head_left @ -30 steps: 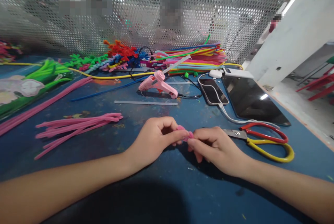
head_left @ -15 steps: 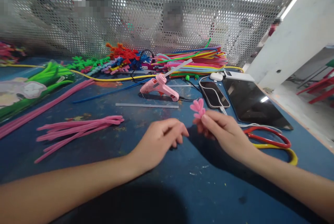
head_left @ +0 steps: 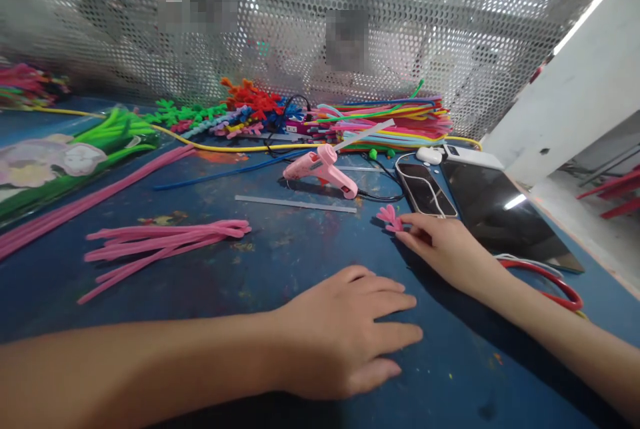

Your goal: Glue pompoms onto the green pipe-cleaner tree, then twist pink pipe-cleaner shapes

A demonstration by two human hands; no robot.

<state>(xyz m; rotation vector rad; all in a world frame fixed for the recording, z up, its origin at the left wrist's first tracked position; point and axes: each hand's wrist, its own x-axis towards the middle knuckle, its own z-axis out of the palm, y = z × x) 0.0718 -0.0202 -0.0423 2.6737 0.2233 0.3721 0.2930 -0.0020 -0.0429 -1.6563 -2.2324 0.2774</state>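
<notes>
Head view: a blue desk stained with paint, seen from above the person's two bare forearms.
Right hand: the right hand reaches forward with its fingertips pinched narrow on a small pink flower-shaped piece of bent pipe cleaner.
Pink piece: it sits low at the desk surface, just in front of the phone and near the handle end of the glue gun; whether it rests on the desk cannot be told.
Left hand: the left hand lies flat, palm down on the desk, fingers spread and holding nothing, well apart from the pink piece.
Scissors: red and yellow handles show partly behind the right wrist.
Tablet: a dark tablet lies beside the phone, to its right, with a white cable across the phone's screen.
Glue stick: a clear glue stick lies on the desk just in front of the glue gun.
Loose stems: a bundle of pink pipe cleaners lies to the left; green ones lie further left.
Back edge: a stack of many-coloured pipe cleaners runs along a perforated metal screen.
</notes>
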